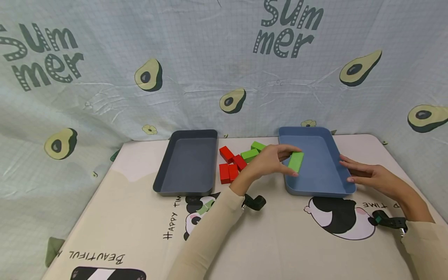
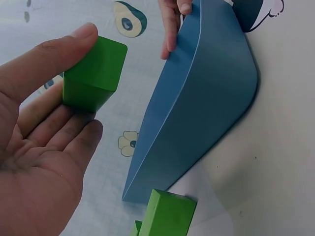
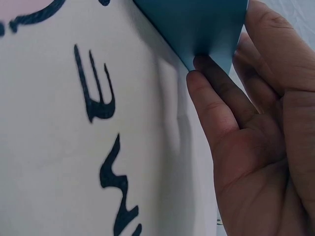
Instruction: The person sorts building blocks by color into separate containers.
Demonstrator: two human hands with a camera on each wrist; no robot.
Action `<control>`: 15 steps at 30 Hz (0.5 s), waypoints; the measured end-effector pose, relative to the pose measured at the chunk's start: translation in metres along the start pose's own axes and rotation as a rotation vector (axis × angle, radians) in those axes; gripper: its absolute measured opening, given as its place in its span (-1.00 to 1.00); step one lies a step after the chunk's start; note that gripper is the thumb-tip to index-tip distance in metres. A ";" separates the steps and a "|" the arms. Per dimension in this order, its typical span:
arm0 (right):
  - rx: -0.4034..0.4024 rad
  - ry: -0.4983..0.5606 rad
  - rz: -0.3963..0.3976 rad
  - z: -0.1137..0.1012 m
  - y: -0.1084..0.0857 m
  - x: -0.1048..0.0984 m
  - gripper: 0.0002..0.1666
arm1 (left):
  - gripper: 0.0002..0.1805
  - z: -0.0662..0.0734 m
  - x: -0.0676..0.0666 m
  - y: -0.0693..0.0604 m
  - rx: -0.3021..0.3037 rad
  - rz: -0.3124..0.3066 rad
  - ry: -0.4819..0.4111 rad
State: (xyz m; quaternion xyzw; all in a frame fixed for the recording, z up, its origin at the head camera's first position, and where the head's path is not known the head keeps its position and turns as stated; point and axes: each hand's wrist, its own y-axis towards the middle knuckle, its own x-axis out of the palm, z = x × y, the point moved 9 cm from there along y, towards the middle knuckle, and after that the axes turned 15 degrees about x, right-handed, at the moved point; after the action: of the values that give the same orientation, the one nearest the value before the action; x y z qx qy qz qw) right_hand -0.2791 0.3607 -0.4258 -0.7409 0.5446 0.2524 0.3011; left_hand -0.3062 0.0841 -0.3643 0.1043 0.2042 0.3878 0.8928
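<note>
My left hand (image 1: 267, 161) pinches a green block (image 1: 296, 161) between thumb and fingers, over the left side of the blue tray (image 1: 315, 186). Seen from the left wrist, the block (image 2: 96, 73) is held up, apart from the tray wall (image 2: 211, 83). My right hand (image 1: 379, 179) is at the tray's right side, with fairly straight fingers. From the right wrist, fingertips (image 3: 202, 81) touch the outside of the blue wall (image 3: 206, 24). More green blocks (image 1: 249, 155) and several red blocks (image 1: 224, 174) lie on the table left of the blue tray, some partly hidden behind my left hand.
A dark grey tray (image 1: 189, 165) stands left of the loose blocks. The table is covered by a pale printed cloth (image 1: 280, 241). Behind both trays rises a hanging cloth (image 1: 196, 50) with avocado prints.
</note>
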 end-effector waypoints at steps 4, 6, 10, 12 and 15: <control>0.011 -0.002 -0.001 0.000 0.000 -0.001 -0.26 | -0.28 -0.003 0.003 0.008 -0.001 -0.026 -0.016; 0.017 -0.001 -0.002 0.000 0.001 -0.001 -0.26 | -0.27 -0.005 0.004 0.011 -0.002 -0.042 -0.017; 0.027 0.000 -0.006 0.000 0.000 0.000 -0.26 | -0.28 -0.009 0.008 0.017 -0.004 -0.073 -0.040; 0.025 0.002 -0.009 0.000 0.000 0.000 -0.26 | -0.28 -0.012 0.010 0.018 -0.009 -0.084 -0.051; 0.023 0.006 -0.011 -0.001 -0.001 0.000 -0.26 | -0.29 -0.014 0.012 0.020 -0.019 -0.099 -0.059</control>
State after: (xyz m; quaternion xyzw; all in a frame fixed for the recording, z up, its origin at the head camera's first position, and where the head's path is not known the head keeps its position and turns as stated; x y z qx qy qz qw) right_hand -0.2784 0.3599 -0.4248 -0.7411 0.5445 0.2421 0.3093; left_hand -0.3183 0.1069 -0.3729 0.0971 0.1792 0.3417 0.9175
